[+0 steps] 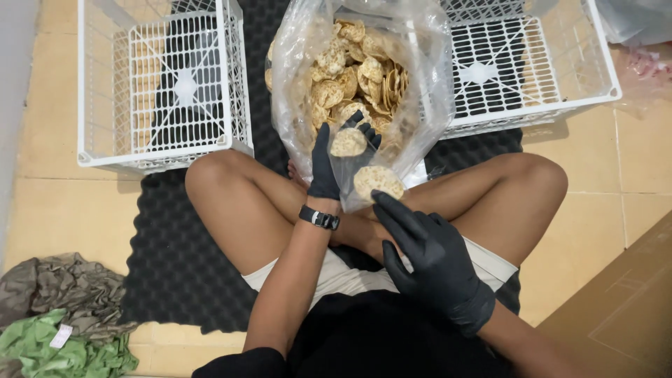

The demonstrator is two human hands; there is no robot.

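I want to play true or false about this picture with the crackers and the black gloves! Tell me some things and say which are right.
1. Both hands wear black gloves. True: the left hand and the right hand are both gloved.
2. The left hand holds a round cracker. True.
3. The big clear plastic bag is full of red apples. False: it holds many round tan crackers.
4. The two baskets are black. False: the left basket and the right basket are white wire ones.
5. A watch sits on the left wrist. True.
6. The person stands at a table. False: they sit cross-legged on a dark mat.
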